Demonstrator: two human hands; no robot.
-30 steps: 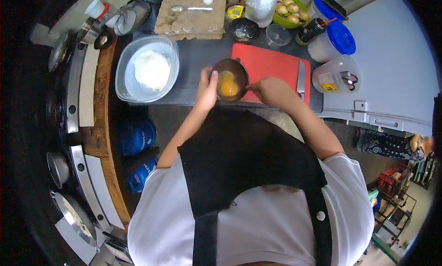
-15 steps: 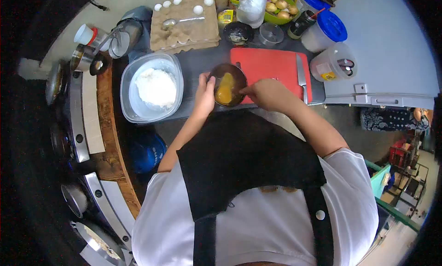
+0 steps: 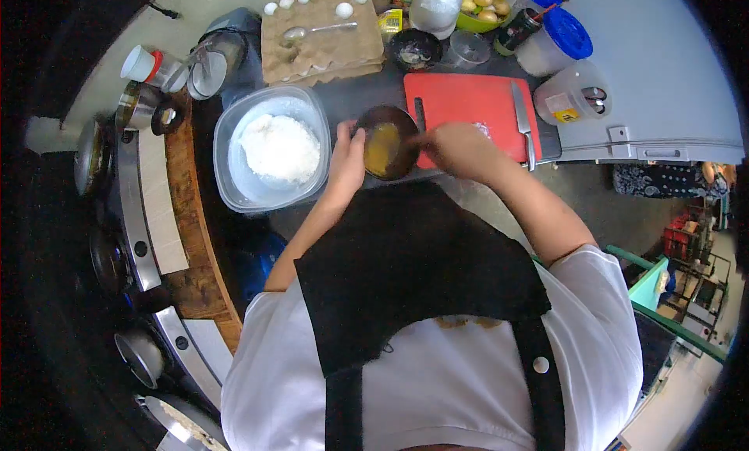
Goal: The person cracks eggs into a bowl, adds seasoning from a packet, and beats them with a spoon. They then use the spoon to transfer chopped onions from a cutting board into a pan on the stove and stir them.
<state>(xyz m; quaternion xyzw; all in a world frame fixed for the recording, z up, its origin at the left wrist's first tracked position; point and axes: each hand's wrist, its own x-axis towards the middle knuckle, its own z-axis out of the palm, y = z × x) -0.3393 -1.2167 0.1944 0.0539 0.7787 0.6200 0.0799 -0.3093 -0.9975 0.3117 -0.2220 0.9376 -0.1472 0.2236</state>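
Dark countertop (image 3: 355, 88) runs beneath it all, and there's the red cutting board (image 3: 460, 100) lying flat on top. Well left of the board sits the rectangular plastic tub (image 3: 232, 187), a mound of white powder (image 3: 281, 148) inside; beyond the board's far left corner, the cardboard egg tray (image 3: 328, 53). Now the right hand (image 3: 462, 150), over the board's near left part: fingers curled close together, tips at the rim of the brown bowl (image 3: 392, 117), but they're blurred, and whether they grip anything I can't tell. The bowl itself is right at the board's left end, tilted or level hard to judge, a yellow mixture (image 3: 381, 148) inside. Left of the board, the left hand (image 3: 349, 156) has that bowl, thumb at the rim, fingers closed round the outside. Knife (image 3: 524, 119) along the board's right side; past its far left, a metal spoon (image 3: 321, 31) and white eggs (image 3: 344, 10) on the tray.
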